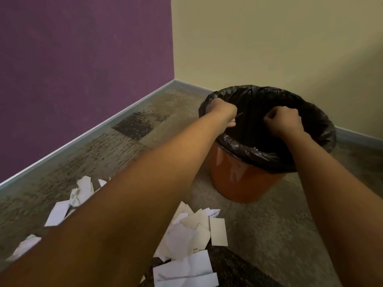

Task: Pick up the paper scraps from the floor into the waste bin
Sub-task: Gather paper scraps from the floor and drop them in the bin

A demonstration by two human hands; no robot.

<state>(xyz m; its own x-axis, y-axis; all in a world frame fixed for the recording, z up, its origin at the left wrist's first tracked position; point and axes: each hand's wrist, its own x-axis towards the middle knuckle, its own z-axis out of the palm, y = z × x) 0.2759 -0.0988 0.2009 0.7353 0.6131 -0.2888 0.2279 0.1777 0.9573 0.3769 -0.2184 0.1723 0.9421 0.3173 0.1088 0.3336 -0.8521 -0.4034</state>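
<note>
Open waste bin (238,179) mouth — bare carpet (269,224) right, paper scraps (192,230) left

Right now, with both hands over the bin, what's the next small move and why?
Probably lower the left hand and right hand to the paper scraps: both are curled over the bin, no paper shows in them, and a heap lies on the carpet near it.

Lighting is dim and warm with its source out of view; the yellow wall (269,38) darkens toward the right and no hard shadows fall on the carpet (259,235). Faint glare shows on the bin (238,179) side and the liner (259,156) folds, while the liner's inside reads near-black without detail. Focus is soft overall, the scraps (58,212) at lower left are smeared by blur, and wide-angle stretch grows toward the lower edge.
</note>
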